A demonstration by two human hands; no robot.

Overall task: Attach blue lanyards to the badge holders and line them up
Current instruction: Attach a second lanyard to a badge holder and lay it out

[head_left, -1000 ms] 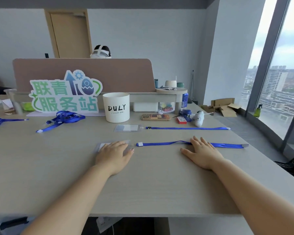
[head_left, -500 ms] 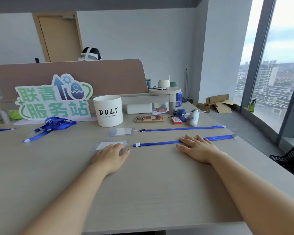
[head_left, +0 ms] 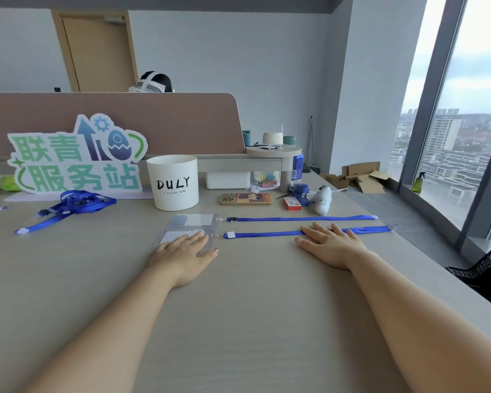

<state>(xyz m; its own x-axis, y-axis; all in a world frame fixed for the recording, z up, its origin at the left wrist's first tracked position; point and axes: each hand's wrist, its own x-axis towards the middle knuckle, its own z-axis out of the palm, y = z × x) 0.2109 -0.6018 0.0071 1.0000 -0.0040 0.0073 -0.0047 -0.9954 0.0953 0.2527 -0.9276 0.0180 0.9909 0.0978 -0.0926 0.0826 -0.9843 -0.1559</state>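
Two clear badge holders lie side by side on the table, each with a blue lanyard stretched out to the right. The far badge holder (head_left: 194,220) joins the far lanyard (head_left: 301,218). My left hand (head_left: 183,255) rests flat, fingers apart, on the near badge holder (head_left: 172,236). My right hand (head_left: 330,245) lies flat with its fingers on the near lanyard (head_left: 262,234). A tangled bundle of loose blue lanyards (head_left: 74,207) sits at the left.
A white DULY cup (head_left: 173,181), a green sign (head_left: 74,157), a phone (head_left: 245,199), a stapler (head_left: 299,191) and a small red box (head_left: 292,203) stand behind the row. The table's right edge (head_left: 425,262) runs beside the window.
The camera has turned to the right, so everything sits further left in the frame. Both hands stay flat in place on the near holder and lanyard.
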